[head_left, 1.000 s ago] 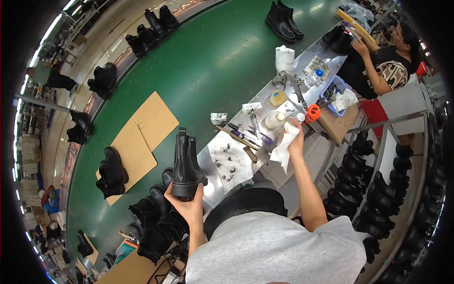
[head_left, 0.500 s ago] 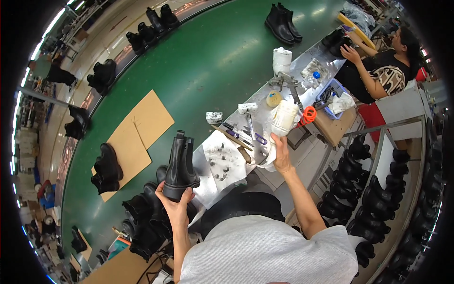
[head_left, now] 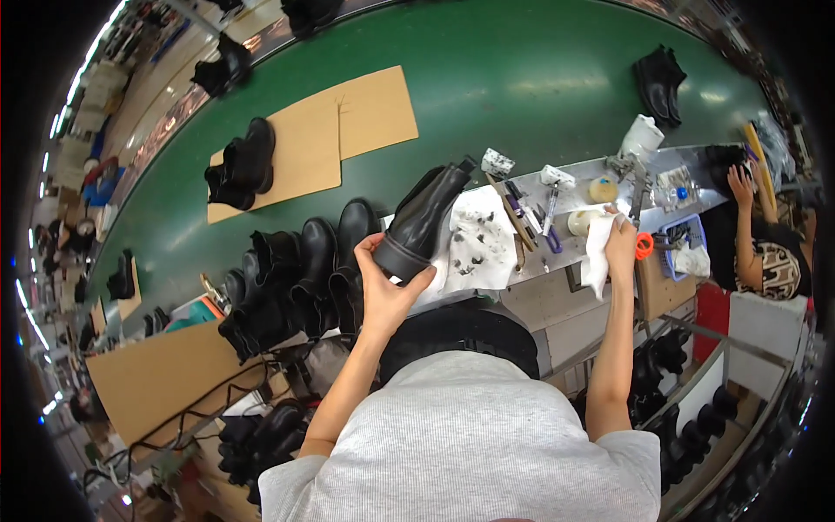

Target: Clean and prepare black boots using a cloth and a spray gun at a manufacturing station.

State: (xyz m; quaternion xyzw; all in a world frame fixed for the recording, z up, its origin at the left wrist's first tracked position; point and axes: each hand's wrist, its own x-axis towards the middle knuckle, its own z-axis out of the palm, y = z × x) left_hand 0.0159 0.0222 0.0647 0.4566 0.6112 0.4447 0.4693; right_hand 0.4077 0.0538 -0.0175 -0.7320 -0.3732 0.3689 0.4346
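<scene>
My left hand (head_left: 383,291) grips a black ankle boot (head_left: 424,222) by its sole, thumb and fingers on either side. The boot is tilted, its shaft pointing up and to the right. Its sole edge faces me. Over the bench's right part, my right hand (head_left: 620,248) is closed on a white cloth (head_left: 597,257), which hangs down from the fingers. Just left of that cloth shows a cream-coloured container (head_left: 577,224), partly hidden by it. Beneath the boot's right side lies a white sheet with black smears (head_left: 483,239).
Brushes and pens (head_left: 520,204) lie beside the sheet. A spray gun (head_left: 639,174), an orange coil (head_left: 644,246) and a blue basket (head_left: 687,228) are further right. Several black boots (head_left: 315,261) stand at left. Cardboard (head_left: 304,148) lies on the green table. A co-worker's arm (head_left: 744,226) is at far right.
My view has turned, shifting the bench. The boot has tipped over to the right in my left hand. My right hand, earlier against the cream container, now has the cloth hanging from it.
</scene>
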